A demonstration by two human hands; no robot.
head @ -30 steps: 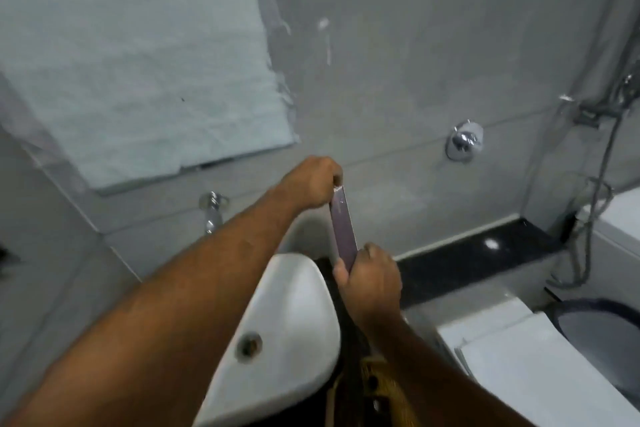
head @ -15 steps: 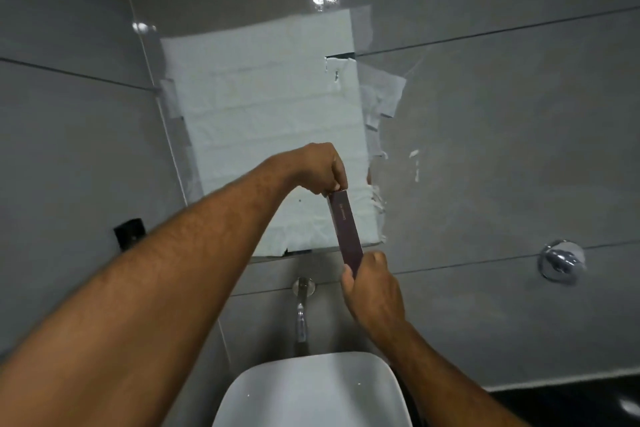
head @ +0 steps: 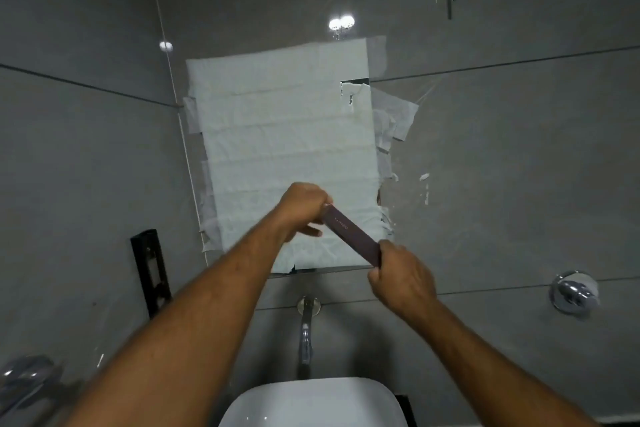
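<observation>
The long dark purple strip (head: 349, 234) is up in the air, slanted, in front of the white paper (head: 277, 135) taped on the wall. The left grip (head: 304, 208) pinches its 10 o'clock end, and the right grip (head: 401, 281) curls round its 4 o'clock end. A tap (head: 304, 333) and a white sink (head: 311, 402) are at 6 o'clock.

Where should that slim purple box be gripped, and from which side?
Probably at its short ends. The slim purple box is long, narrow and flat, tilted down to the right, so a pinch at each end suits: left hand from the upper left, right hand from the lower right, as they hold it.
</observation>
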